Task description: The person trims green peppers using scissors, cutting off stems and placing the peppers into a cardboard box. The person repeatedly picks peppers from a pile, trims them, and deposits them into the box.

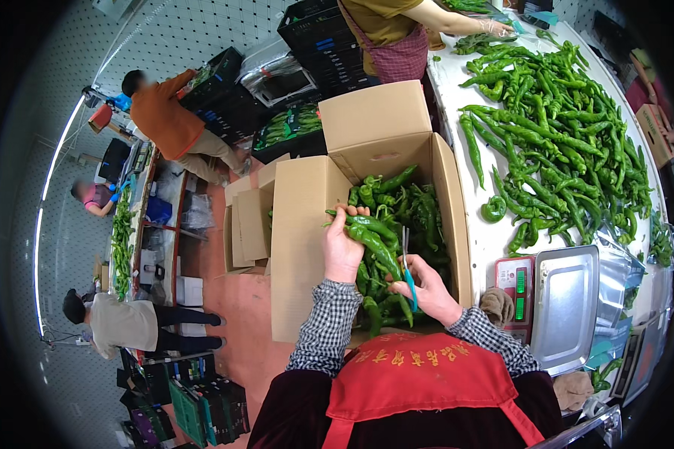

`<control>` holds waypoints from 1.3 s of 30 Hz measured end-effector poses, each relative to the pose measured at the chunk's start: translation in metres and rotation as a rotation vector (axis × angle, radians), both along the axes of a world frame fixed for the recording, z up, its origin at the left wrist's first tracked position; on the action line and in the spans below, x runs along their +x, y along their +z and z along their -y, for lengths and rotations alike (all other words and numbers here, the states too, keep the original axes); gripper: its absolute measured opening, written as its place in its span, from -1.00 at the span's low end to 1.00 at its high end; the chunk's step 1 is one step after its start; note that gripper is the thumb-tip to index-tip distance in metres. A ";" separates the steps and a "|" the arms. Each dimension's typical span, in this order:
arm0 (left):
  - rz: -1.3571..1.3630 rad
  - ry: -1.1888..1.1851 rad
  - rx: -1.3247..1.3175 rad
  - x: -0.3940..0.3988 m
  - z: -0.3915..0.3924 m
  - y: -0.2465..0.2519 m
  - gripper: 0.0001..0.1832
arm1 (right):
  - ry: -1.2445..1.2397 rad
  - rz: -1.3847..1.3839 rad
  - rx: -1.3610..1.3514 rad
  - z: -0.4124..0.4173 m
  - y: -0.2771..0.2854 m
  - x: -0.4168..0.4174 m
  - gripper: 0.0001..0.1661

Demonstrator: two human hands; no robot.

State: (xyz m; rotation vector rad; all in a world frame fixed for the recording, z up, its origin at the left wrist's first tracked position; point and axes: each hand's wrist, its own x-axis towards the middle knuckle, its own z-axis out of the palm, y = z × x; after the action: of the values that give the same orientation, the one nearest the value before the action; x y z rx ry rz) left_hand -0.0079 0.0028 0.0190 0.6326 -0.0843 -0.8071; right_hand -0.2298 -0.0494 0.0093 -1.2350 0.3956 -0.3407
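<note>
Over an open cardboard box (300, 241), my left hand (344, 241) holds a couple of long green peppers (377, 247). The stem ends rest by its fingers, and the bodies slant down to the right. Scissors (409, 278) with turquoise handles are gripped in my right hand (427, 289), blades pointing away from me and parted only slightly, if at all. The blades are just right of the held peppers. Below both hands, more green peppers (424, 210) fill part of the box. My fingers hide some of the pepper stems.
On the right, a white table (455, 84) bears a large heap of green peppers (556, 129). A digital scale (564, 308) and a brown cloth (497, 307) lie nearer me. Black crates (289, 143) stand beyond the box. Several people work around the room, one (393, 33) at the table's far end.
</note>
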 end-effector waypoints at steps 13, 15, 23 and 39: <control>0.234 -0.275 0.350 -0.044 -0.001 0.013 -0.58 | -0.334 -0.005 -0.302 0.014 0.025 0.005 -0.47; 0.391 -0.269 0.417 -0.052 0.005 0.027 -0.59 | -0.319 -0.060 -0.488 0.013 0.023 0.002 -0.47; 0.649 -0.486 0.511 -0.033 -0.005 0.044 -0.48 | -0.261 -0.116 -0.521 0.033 0.027 -0.011 -0.42; 0.676 -0.818 0.492 -0.020 -0.015 0.055 -0.48 | -0.092 -0.218 -0.514 0.064 0.048 -0.029 -0.56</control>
State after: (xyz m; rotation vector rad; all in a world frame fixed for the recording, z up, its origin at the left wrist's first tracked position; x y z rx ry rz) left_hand -0.0276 0.0179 0.0741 1.3628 -0.8213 -1.3842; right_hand -0.2587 -0.1135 0.0576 -1.7686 0.5753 -0.4022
